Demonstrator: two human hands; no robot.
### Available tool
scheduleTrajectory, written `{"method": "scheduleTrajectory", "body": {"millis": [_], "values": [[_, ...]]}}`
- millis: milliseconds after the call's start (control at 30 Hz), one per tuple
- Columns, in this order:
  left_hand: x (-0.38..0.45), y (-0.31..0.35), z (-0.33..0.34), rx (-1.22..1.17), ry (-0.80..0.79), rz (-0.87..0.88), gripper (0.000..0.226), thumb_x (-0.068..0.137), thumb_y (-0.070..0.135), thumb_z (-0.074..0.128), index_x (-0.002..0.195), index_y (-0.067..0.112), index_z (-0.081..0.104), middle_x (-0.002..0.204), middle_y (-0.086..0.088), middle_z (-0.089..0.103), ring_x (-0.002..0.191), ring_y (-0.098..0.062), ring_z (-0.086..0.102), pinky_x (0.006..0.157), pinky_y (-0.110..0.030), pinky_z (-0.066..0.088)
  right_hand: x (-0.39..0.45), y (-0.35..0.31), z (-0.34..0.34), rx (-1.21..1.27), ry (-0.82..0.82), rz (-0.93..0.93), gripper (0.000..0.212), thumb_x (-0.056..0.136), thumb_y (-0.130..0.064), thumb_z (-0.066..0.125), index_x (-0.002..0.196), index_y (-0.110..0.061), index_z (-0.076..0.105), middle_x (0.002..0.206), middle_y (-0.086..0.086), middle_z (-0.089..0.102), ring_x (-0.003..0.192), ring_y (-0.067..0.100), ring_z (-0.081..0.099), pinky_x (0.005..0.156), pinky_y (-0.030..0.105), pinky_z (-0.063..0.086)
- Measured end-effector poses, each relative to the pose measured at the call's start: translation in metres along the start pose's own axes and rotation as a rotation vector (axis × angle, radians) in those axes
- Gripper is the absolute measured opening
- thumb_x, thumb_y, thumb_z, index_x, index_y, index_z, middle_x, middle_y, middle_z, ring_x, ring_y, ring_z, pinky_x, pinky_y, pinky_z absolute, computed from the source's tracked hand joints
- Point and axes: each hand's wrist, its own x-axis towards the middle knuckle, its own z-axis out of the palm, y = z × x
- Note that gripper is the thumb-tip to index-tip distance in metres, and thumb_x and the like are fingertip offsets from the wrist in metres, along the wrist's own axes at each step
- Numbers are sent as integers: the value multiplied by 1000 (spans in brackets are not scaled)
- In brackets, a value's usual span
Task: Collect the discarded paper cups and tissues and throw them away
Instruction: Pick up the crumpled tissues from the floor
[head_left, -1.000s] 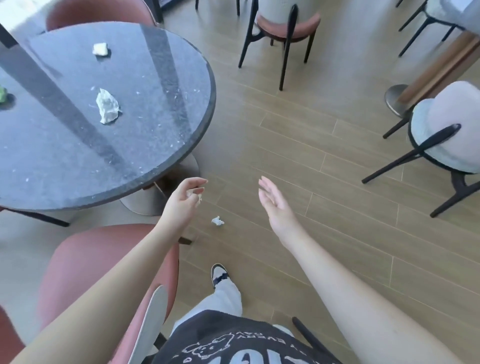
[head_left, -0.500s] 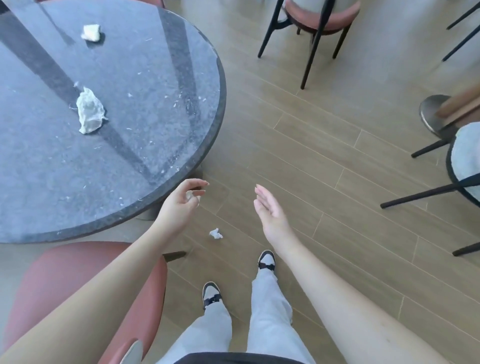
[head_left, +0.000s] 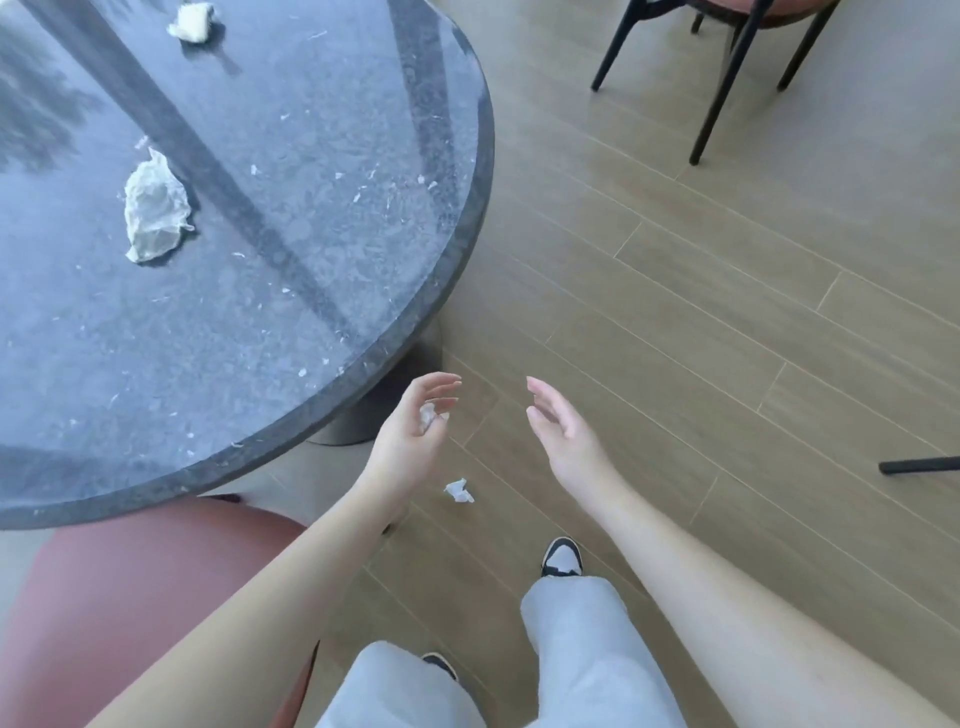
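Observation:
A small white tissue scrap (head_left: 459, 490) lies on the wooden floor between my arms, just in front of my feet. My left hand (head_left: 415, 426) hovers above it by the table's edge, fingers curled loosely around a tiny white tissue bit (head_left: 427, 414). My right hand (head_left: 558, 426) is beside it, fingers apart and holding nothing. On the round dark stone table (head_left: 405, 322), a large crumpled tissue (head_left: 153, 208) lies at the left and a smaller wad (head_left: 191, 22) sits at the far edge of the view.
A pink padded chair (head_left: 130, 613) stands at the lower left under the table's rim. Black legs of another chair (head_left: 727, 78) are at the top right, and a black chair foot (head_left: 919, 465) pokes in at the right edge. My shoes (head_left: 561, 557) are on the floor.
The view has tilted down and moved closer to the table and floor. Both hands have kept their pose over the scrap on the floor; the left still holds its small tissue bit.

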Motion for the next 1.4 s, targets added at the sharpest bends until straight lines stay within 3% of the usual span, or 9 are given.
{"method": "scheduleTrajectory", "body": {"millis": [133, 267, 500, 700, 800, 967, 1200, 1333, 1400], "values": [[32, -51, 10, 2, 11, -41, 50, 93, 1, 41, 121, 39, 58, 122, 28, 62, 115, 5, 59, 98, -23, 44, 39, 55, 23, -19, -25, 20, 42, 106, -26, 46, 148, -28, 43, 149, -16, 44, 133, -5, 40, 94, -1, 32], [51, -109, 25, -16, 3, -73, 47, 94, 5, 41, 121, 38, 58, 120, 28, 62, 115, 9, 56, 95, -19, 43, 76, 108, 49, -22, -35, 36, 42, 105, -27, 47, 147, -32, 43, 150, -15, 45, 135, 0, 41, 109, 18, 32], [92, -216, 45, 15, -30, -98, 50, 92, -4, 43, 125, 30, 57, 126, 24, 59, 112, 7, 60, 96, -23, 46, 135, 200, 91, -83, -74, 51, 42, 104, -31, 47, 146, -33, 44, 150, -12, 45, 138, 4, 41, 111, 26, 34], [132, -292, 43, 12, 0, -131, 54, 88, -6, 40, 124, 30, 57, 126, 22, 60, 108, 7, 62, 67, -7, 46, 180, 265, 122, -172, -77, 37, 44, 104, -31, 46, 148, -30, 42, 149, -6, 45, 133, 6, 42, 110, 30, 36], [149, -324, 44, 29, 8, -143, 54, 87, -4, 38, 123, 32, 58, 123, 23, 60, 107, 4, 63, 64, -4, 43, 202, 290, 140, -172, -79, 47, 45, 104, -33, 46, 148, -32, 42, 148, -5, 45, 119, 4, 45, 102, 26, 38], [171, -361, 47, 84, -46, -146, 53, 89, -4, 38, 120, 35, 57, 126, 18, 59, 110, 2, 61, 58, -5, 42, 233, 327, 166, -222, -81, 34, 46, 104, -27, 46, 149, -24, 42, 151, 1, 44, 139, 12, 40, 112, 29, 34], [196, -415, 45, 197, -135, -190, 46, 94, 1, 42, 124, 32, 58, 128, 13, 58, 114, -21, 63, 79, -31, 51, 257, 399, 196, -259, -144, 105, 45, 104, -24, 46, 149, -21, 42, 152, -2, 41, 141, 13, 38, 109, 26, 31], [198, -438, 44, 218, -142, -227, 47, 94, 1, 40, 124, 33, 58, 133, 10, 56, 120, -20, 59, 88, -36, 52, 258, 442, 211, -456, -283, 186, 28, 102, -19, 43, 126, -25, 57, 126, -11, 48, 120, 17, 43, 100, 29, 35], [200, -445, 45, 239, -136, -235, 48, 94, 1, 39, 125, 32, 58, 136, 8, 55, 124, -17, 55, 91, -38, 52, 256, 462, 218, -608, -350, 211, 38, 103, -26, 43, 140, -24, 50, 147, -4, 42, 134, 22, 41, 111, 40, 33]]}}
